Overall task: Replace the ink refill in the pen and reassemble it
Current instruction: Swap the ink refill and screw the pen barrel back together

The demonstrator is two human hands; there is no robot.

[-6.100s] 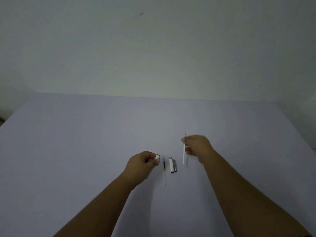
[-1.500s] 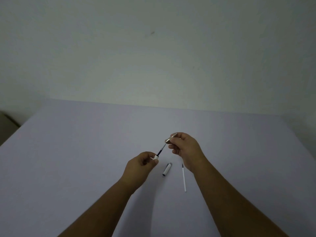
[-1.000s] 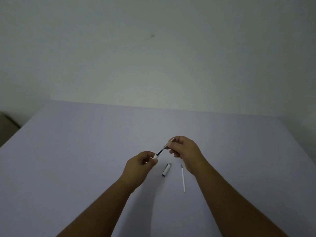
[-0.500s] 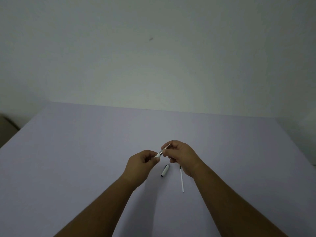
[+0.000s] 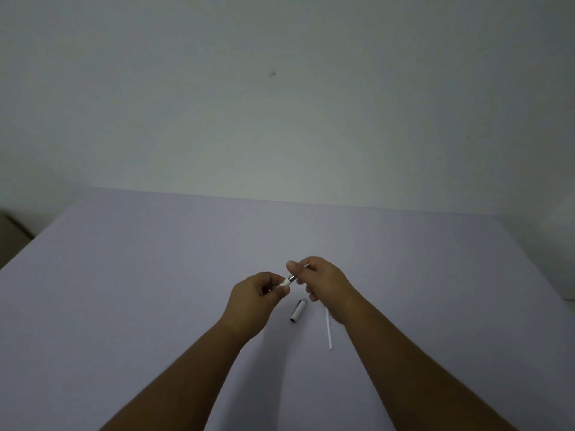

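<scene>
My left hand (image 5: pixel 253 301) grips the white pen barrel (image 5: pixel 283 283), most of which is hidden in the fist. My right hand (image 5: pixel 323 283) pinches the silver tip section (image 5: pixel 293 277) against the barrel's open end, with the fine point (image 5: pixel 306 265) poking out past my fingers. The two hands nearly touch above the table. A white pen cap (image 5: pixel 298 311) with a dark clip lies on the table just below them. A thin white ink refill (image 5: pixel 328 329) lies to the cap's right, partly under my right wrist.
The lilac table (image 5: pixel 140 290) stretches wide around my hands, its far edge meeting a pale wall. A dark object (image 5: pixel 12 236) sits beyond the table's left edge, and a pale shape (image 5: pixel 560 253) at the right edge.
My right hand slid the silver tip section down the dark refill until it met the barrel; the exposed refill is now hidden. The cap and loose refill stayed put.
</scene>
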